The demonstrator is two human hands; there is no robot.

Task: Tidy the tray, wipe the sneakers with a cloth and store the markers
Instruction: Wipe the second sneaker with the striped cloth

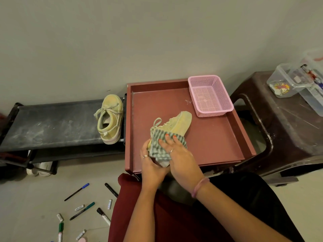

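Observation:
A pale yellow-green sneaker [180,123] is held above the reddish-brown tray [218,142]. My left hand [152,165] grips its heel from underneath. My right hand [181,159] presses a green-and-white striped cloth [160,145] against the sneaker's side. The second sneaker [110,118] rests on the right end of a black shoe rack [52,124], left of the tray. Several markers and pens [82,212] lie scattered on the floor at the lower left. An empty pink mesh basket [209,95] stands in the tray's far right corner.
A dark brown plastic stool [283,130] stands right of the tray with clear plastic boxes [297,82] on it. White shoes [40,169] sit under the rack. A plain wall runs behind everything. My lap in dark red and black cloth fills the bottom.

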